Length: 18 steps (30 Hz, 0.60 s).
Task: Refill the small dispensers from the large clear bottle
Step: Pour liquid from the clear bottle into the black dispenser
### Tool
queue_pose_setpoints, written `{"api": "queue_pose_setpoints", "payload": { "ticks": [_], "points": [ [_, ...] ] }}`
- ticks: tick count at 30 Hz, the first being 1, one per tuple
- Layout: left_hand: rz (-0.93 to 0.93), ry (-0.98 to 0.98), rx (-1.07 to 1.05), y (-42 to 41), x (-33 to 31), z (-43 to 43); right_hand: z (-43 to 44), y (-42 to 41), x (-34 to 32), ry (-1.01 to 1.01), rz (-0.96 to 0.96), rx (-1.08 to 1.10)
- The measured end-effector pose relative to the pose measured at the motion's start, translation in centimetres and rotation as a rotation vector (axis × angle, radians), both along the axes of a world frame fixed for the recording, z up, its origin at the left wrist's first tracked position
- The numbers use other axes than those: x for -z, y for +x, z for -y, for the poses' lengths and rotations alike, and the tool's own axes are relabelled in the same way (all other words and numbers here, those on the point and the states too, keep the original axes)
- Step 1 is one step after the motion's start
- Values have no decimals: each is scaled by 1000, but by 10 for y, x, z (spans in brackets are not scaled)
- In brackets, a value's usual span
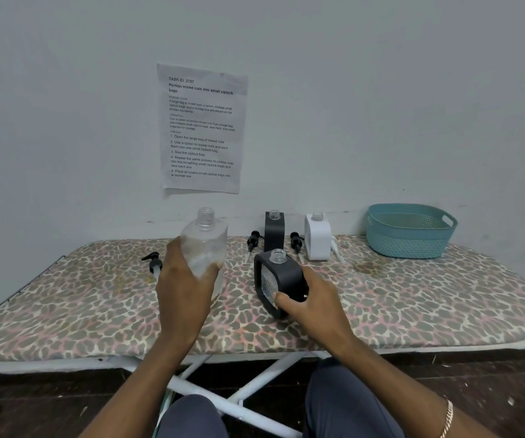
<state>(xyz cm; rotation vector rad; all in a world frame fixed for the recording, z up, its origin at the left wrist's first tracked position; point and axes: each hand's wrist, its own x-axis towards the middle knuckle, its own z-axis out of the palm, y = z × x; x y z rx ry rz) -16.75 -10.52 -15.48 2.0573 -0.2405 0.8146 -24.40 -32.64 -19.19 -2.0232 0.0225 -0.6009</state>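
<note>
My left hand (181, 289) grips the large clear bottle (204, 245), which stands upright and uncapped on the leopard-print board (96, 298). My right hand (310, 298) holds a black small dispenser (278, 276), open-necked and tilted toward me, just right of the bottle. A second black dispenser (274, 230) and a white dispenser (317, 237) stand uncapped at the back by the wall. Black pump heads lie loose: one left of the bottle (153, 262), one left of the back black dispenser (253, 240), one between the back dispensers (296, 241).
A teal plastic basket (411, 230) sits at the back right of the board. A printed paper sheet (202, 128) hangs on the wall. The board's white legs (254, 384) and my knees show below its front edge.
</note>
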Motion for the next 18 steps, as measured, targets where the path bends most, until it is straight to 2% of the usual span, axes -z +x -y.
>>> {"api": "queue_pose_setpoints", "payload": {
  "ticks": [18],
  "points": [
    [-4,-36,13,8,15,-4,-3,2,12,-56,9,4]
  ]
}}
